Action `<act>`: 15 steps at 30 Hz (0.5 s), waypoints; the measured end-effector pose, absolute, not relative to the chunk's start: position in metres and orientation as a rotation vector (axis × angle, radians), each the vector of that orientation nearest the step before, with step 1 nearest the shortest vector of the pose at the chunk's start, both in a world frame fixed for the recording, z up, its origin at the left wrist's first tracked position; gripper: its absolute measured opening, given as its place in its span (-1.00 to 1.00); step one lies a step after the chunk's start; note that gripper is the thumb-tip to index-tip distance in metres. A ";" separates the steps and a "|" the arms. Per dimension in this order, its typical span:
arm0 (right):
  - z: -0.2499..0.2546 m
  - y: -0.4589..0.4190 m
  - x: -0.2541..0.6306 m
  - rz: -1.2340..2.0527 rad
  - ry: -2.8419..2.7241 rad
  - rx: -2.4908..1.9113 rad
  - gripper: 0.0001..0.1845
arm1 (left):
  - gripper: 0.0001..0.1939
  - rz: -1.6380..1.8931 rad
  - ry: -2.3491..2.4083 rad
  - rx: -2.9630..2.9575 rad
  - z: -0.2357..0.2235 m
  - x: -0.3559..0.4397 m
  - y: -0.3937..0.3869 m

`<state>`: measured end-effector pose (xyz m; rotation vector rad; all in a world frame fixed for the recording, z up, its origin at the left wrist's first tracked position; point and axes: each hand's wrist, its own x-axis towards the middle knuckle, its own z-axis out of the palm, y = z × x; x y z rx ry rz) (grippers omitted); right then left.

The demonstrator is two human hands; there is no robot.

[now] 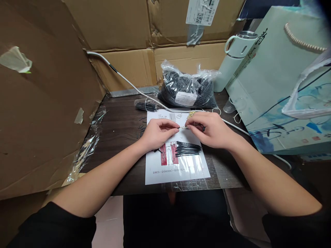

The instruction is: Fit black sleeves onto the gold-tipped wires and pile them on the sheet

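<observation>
My left hand [162, 132] pinches the dark end of a thin, short piece between thumb and fingertips, above the printed sheet [155, 175]. My right hand [209, 128] is closed on the other end of this thin piece [183, 127], which looks pale and shiny between the hands. Its exact kind is too small to make out. Just below, a bundle of thin black sticks [188, 149] lies on the sheet. Several short black tube-like pieces [141, 128] are scattered left of my left hand. Some gold-coloured pieces [191, 114] show behind my right fingers.
A clear bag of black parts [188, 88] stands behind the sheet, with a clear cup of black sticks [146, 105] lying beside it. A white cable [129, 81] crosses the table. The pale bottle [232, 63] and paper bag [279, 86] stand right; cardboard [46, 103] walls the left.
</observation>
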<state>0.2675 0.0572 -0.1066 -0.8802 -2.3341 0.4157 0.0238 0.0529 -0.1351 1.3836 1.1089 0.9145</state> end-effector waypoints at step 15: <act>-0.105 0.056 0.267 0.456 -2.386 -0.855 -0.88 | -0.77 0.887 1.123 1.522 -0.139 0.021 0.052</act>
